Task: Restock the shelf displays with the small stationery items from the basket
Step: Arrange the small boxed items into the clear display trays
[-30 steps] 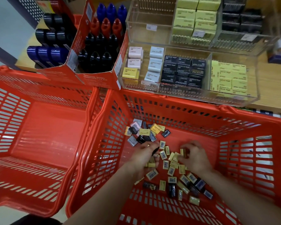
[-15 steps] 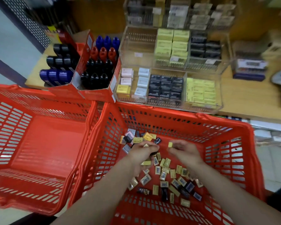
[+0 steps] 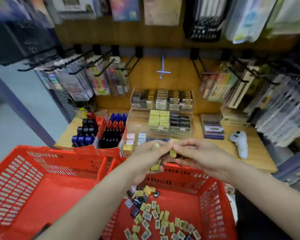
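Above the basket (image 3: 213, 201): small yellow boxes (image 3: 155, 166) are gripped by the left hand (image 3: 149, 160); one (image 3: 173, 152) is pinched by the right hand (image 3: 197, 156).
Basket floor: more small boxes (image 3: 156, 215) are scattered.
Writing: blurred, none can be read.

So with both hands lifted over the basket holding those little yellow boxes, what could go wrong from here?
The left hand grips several small yellow boxes loosely stacked, so one may slip back into the red basket. The right hand pinches another box at the same spot; they could knock each other. The clear display tray looks nearly full.
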